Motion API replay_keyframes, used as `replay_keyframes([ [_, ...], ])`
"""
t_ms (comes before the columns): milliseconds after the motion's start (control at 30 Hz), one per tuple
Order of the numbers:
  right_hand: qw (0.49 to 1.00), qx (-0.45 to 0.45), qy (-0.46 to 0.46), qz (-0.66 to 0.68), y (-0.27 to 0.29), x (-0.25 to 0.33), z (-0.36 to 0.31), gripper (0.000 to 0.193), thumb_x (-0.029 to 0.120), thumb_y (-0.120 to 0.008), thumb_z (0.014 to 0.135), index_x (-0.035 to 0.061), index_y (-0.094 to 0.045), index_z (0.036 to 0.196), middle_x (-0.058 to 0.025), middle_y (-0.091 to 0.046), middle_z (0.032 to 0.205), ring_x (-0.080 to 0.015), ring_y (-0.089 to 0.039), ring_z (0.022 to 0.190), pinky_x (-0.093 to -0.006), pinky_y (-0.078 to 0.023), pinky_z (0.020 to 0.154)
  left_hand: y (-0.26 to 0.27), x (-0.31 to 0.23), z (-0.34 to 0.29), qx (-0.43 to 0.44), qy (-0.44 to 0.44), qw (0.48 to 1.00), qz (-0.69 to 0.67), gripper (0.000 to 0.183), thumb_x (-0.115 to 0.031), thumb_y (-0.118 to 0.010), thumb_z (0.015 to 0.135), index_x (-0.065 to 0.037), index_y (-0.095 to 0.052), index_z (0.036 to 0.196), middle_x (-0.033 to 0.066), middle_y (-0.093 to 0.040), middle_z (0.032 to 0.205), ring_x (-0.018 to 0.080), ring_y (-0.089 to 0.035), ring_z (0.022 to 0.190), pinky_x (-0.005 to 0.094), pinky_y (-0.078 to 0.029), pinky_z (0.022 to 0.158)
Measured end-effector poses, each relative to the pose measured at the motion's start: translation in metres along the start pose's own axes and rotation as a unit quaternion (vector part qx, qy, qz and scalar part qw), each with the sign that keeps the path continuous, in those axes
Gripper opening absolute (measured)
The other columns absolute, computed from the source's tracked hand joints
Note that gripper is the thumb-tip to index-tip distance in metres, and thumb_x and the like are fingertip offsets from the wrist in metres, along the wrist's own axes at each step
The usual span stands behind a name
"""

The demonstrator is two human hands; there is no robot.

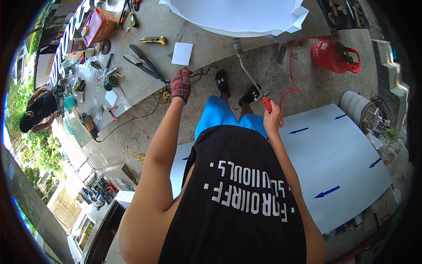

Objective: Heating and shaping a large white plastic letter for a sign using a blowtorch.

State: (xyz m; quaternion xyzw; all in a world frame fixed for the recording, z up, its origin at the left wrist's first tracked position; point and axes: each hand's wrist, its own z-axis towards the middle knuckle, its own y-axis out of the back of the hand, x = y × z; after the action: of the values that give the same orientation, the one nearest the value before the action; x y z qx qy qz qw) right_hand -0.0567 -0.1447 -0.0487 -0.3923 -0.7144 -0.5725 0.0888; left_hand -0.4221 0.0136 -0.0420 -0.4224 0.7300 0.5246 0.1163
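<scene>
My right hand grips the red handle of a gas torch. Its metal tube slants up and left to a burner head beneath the edge of a large white curved piece; no flame can be made out. A red hose links the torch to a red gas cylinder. In a red and black knit glove, my left hand is at the table edge, fingers stretched forward just short of a white square piece. A dark hair straightener lies beside it, jaws apart.
On the grey table lie a yellow utility knife, red-handled pliers and an orange-red container. Cords trail over the floor. A large white sheet with blue arrows spreads at right. Another person is at far left.
</scene>
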Motion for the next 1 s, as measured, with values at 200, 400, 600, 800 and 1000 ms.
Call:
replay_keyframes([
  [200, 1.0, -0.009, 0.004, -0.005, -0.0007, -0.0037, -0.0016, 0.046, 0.0, -0.065, 0.083, 0.002, -0.061, 0.129, -0.0202, -0.064, 0.118, -0.0413, -0.062, 0.11, -0.0489, -0.048, 0.093, 0.0, 0.0028, 0.0015, 0.007, -0.016, 1.0, 0.002, 0.047, -0.042, -0.041, 0.105, -0.007, -0.073, 0.106, 0.0197, -0.07, 0.112, 0.0378, -0.063, 0.112, 0.0443, -0.045, 0.101],
  [400, 1.0, -0.021, 0.002, 0.007, 0.0012, -0.0042, -0.0033, 0.045, 0.0, -0.065, 0.083, 0.0016, -0.061, 0.128, -0.0208, -0.064, 0.116, -0.042, -0.062, 0.108, -0.0491, -0.049, 0.093, -0.0015, -0.0004, -0.0005, 0.008, -0.012, 1.0, 0.004, 0.047, -0.042, -0.042, 0.106, -0.006, -0.071, 0.105, 0.0181, -0.072, 0.11, 0.0344, -0.065, 0.11, 0.0418, -0.046, 0.1],
  [600, 1.0, -0.011, 0.001, 0.001, 0.0025, -0.0027, -0.0028, 0.044, 0.001, -0.065, 0.084, 0.0013, -0.061, 0.128, -0.0213, -0.064, 0.116, -0.0424, -0.062, 0.108, -0.0494, -0.049, 0.093, -0.0042, 0.0031, -0.0002, 0.001, -0.02, 1.0, 0.004, 0.046, -0.042, -0.045, 0.106, -0.003, -0.07, 0.104, 0.0168, -0.073, 0.107, 0.0303, -0.066, 0.108, 0.039, -0.047, 0.098],
  [800, 1.0, -0.004, -0.002, -0.003, 0.0009, 0.0002, -0.0018, 0.045, 0.002, -0.065, 0.084, 0.0013, -0.061, 0.129, -0.0211, -0.063, 0.115, -0.0423, -0.061, 0.108, -0.0495, -0.048, 0.093, -0.0042, 0.0025, -0.0011, 0.002, -0.014, 1.0, 0.004, 0.045, -0.042, -0.046, 0.106, -0.003, -0.07, 0.104, 0.0168, -0.073, 0.107, 0.0295, -0.066, 0.107, 0.0388, -0.047, 0.098],
  [1000, 1.0, -0.015, 0.012, 0.017, -0.0002, 0.0012, -0.0017, 0.046, 0.001, -0.065, 0.083, 0.0004, -0.06, 0.129, -0.0212, -0.063, 0.114, -0.0421, -0.061, 0.109, -0.0496, -0.048, 0.092, -0.0035, -0.0016, -0.0024, 0.004, -0.01, 1.0, 0.022, 0.047, -0.042, -0.044, 0.107, -0.004, -0.071, 0.105, 0.016, -0.073, 0.108, 0.0291, -0.066, 0.108, 0.0389, -0.047, 0.099],
])
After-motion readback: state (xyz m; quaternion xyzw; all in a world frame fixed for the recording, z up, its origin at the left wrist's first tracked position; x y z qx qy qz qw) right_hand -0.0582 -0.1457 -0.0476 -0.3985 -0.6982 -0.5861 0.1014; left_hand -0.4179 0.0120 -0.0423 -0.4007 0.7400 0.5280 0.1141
